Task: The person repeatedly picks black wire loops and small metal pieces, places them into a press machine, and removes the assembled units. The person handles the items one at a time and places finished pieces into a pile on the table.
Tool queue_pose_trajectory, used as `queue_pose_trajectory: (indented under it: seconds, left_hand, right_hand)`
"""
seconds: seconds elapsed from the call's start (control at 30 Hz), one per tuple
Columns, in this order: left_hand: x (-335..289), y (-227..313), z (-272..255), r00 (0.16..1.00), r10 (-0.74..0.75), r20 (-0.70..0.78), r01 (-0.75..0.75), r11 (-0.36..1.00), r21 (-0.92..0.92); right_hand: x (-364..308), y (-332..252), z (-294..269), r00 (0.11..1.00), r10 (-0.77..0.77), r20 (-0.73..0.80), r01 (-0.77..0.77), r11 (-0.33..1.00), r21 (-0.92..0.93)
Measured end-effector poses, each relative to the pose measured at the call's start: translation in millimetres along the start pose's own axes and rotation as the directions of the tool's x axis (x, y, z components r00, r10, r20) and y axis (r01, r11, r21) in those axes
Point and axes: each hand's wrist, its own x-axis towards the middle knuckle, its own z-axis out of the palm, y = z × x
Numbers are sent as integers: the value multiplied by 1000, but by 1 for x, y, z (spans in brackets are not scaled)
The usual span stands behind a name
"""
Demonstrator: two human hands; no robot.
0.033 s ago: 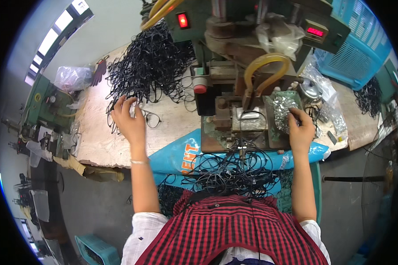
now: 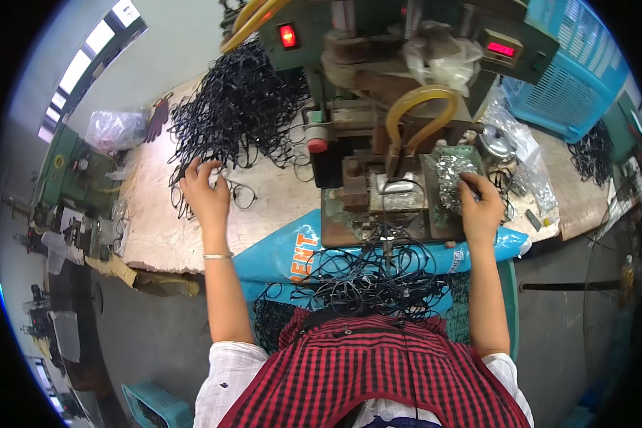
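My left hand point(image 2: 207, 203) hovers at the lower left edge of a big heap of thin black cables point(image 2: 228, 107). Its fingers are curved and spread from the thumb, with no object visible between them. A single cable loop lies just right of it. At the right, my right hand point(image 2: 482, 207) dips its fingertips into small silver metal pieces point(image 2: 452, 178) in a green tray point(image 2: 471, 153). Thumb and index finger come close together; whatever they pinch is hidden. Between the hands stands a green press machine point(image 2: 357, 182), a cable running over its metal die block point(image 2: 401, 198).
A tangle of cables point(image 2: 378, 274) rests on a blue plastic sheet point(image 2: 278, 253) before my lap. Over the machine arches a yellow hose point(image 2: 424, 93), beside a red button point(image 2: 317, 140). A blue basket point(image 2: 571, 93) stands back right; a dark glove point(image 2: 158, 118) lies back left.
The view has shifted slightly, moving the machine a little left in the picture. Both hands keep nearly the same places and poses.
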Motion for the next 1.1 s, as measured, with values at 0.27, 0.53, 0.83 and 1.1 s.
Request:
queue_pose_trajectory:
  seconds: [0.27, 0.53, 0.83, 1.1]
  left_hand:
    - [-34, -77, 86, 970, -6, 244, 19, 999, -48]
    - [-50, 23, 68, 922, -27, 387, 217, 863, -457]
    - [-20, 169, -54, 988, -147, 47, 60, 85, -995]
    - [27, 209, -83, 993, 9, -115, -115, -31, -993]
  right_hand:
    - [-15, 7, -20, 986, 166, -27, -164, 984, 77]
    - [17, -103, -11, 949, -65, 307, -92, 878, 471]
    - [5, -112, 20, 959, 31, 281, -192, 802, 566]
    - [1, -140, 22, 946, 41, 321, -271, 643, 717]
